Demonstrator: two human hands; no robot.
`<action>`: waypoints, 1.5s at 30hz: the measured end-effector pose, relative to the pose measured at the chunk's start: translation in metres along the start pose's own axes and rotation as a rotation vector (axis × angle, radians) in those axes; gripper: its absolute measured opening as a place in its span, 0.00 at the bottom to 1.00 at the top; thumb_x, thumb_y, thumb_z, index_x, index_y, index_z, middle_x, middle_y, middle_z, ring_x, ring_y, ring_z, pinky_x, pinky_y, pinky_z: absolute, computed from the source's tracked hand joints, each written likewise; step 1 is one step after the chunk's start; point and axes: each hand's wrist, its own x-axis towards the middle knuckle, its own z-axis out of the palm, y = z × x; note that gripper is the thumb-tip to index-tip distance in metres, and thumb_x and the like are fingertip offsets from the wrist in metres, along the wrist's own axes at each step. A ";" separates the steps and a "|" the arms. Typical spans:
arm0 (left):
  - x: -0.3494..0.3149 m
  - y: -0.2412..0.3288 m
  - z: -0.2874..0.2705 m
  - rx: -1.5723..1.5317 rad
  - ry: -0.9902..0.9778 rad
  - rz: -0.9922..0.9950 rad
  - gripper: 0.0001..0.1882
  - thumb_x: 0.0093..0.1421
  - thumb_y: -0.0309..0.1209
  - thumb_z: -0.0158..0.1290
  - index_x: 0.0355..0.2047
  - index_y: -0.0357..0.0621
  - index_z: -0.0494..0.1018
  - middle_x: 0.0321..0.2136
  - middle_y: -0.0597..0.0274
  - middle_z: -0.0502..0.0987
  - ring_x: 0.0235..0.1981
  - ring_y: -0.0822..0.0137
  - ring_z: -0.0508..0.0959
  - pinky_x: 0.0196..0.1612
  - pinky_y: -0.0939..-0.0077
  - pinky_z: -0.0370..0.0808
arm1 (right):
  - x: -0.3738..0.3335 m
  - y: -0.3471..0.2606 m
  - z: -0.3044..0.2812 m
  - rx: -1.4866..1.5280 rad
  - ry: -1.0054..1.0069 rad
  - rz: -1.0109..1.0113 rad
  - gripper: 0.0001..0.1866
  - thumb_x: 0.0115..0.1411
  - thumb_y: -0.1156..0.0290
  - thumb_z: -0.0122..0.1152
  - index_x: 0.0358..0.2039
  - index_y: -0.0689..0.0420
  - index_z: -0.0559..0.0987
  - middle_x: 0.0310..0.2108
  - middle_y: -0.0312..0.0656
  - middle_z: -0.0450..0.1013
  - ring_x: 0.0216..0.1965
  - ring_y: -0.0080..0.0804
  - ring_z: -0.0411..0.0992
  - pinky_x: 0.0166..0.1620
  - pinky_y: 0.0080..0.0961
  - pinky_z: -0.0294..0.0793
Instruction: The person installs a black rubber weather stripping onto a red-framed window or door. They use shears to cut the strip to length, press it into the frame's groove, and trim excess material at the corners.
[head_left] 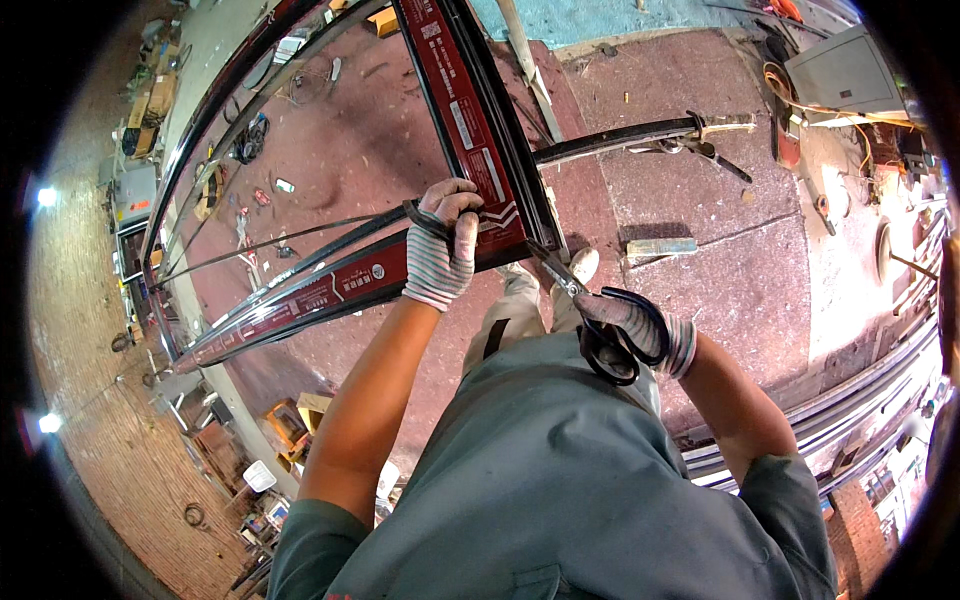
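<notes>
A large rectangular frame (452,90), with black edges and dark red printed film on its faces, stands before me, one corner close to my body. My left hand (443,245), in a striped knit glove, is closed on a thin black rubber strip (325,232) at that corner. The strip trails off toward the frame's far left end. In my gloved right hand (645,325) is a pair of scissors (563,275) with black loop handles. Their blades point up and left, the tips at the frame's corner. Whether the blades touch the strip cannot be made out.
Right of the frame a long dark bar (620,135) sticks out, with tools near its end. A small pale block (661,247) lies on the reddish floor (700,200). Long metal profiles (840,425) are stacked at right. A grey cabinet (845,75) stands far right.
</notes>
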 end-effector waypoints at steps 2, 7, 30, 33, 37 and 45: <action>-0.001 0.001 0.000 -0.002 0.006 0.004 0.16 0.71 0.40 0.43 0.42 0.42 0.75 0.47 0.50 0.75 0.49 0.52 0.75 0.56 0.58 0.71 | 0.001 -0.003 0.000 0.000 0.012 0.023 0.34 0.65 0.39 0.56 0.23 0.62 0.81 0.15 0.40 0.73 0.11 0.25 0.67 0.16 0.21 0.64; -0.004 -0.002 0.000 -0.019 -0.001 -0.023 0.16 0.72 0.40 0.44 0.43 0.42 0.75 0.48 0.52 0.75 0.44 0.58 0.76 0.47 0.64 0.75 | -0.009 -0.035 0.002 0.017 -0.005 0.106 0.29 0.67 0.42 0.57 0.26 0.59 0.81 0.15 0.38 0.73 0.10 0.23 0.66 0.13 0.21 0.63; -0.004 0.001 -0.003 -0.014 0.093 0.011 0.07 0.66 0.34 0.53 0.39 0.46 0.75 0.44 0.57 0.77 0.45 0.52 0.77 0.51 0.59 0.74 | 0.004 -0.127 0.027 -0.610 0.159 0.464 0.31 0.64 0.43 0.62 0.21 0.61 0.78 0.11 0.43 0.70 0.07 0.30 0.66 0.09 0.28 0.63; -0.005 0.000 -0.004 -0.015 0.115 0.017 0.08 0.65 0.34 0.53 0.38 0.45 0.76 0.44 0.57 0.78 0.44 0.52 0.78 0.50 0.59 0.75 | 0.013 -0.148 0.041 -0.781 0.303 0.468 0.23 0.67 0.46 0.60 0.33 0.56 0.76 0.17 0.41 0.74 0.10 0.28 0.67 0.11 0.28 0.63; -0.005 0.000 -0.005 0.037 0.115 0.036 0.09 0.66 0.36 0.53 0.38 0.44 0.77 0.42 0.54 0.79 0.42 0.50 0.79 0.48 0.58 0.76 | 0.016 -0.164 0.041 -0.933 0.366 0.402 0.25 0.64 0.42 0.62 0.40 0.54 0.75 0.18 0.40 0.74 0.11 0.25 0.67 0.12 0.26 0.64; -0.003 -0.002 -0.004 -0.006 0.086 0.014 0.11 0.59 0.34 0.62 0.40 0.44 0.76 0.43 0.53 0.78 0.42 0.50 0.79 0.47 0.57 0.77 | -0.003 -0.131 0.027 -0.752 0.399 0.368 0.42 0.54 0.23 0.58 0.25 0.60 0.78 0.10 0.35 0.65 0.09 0.26 0.65 0.13 0.26 0.63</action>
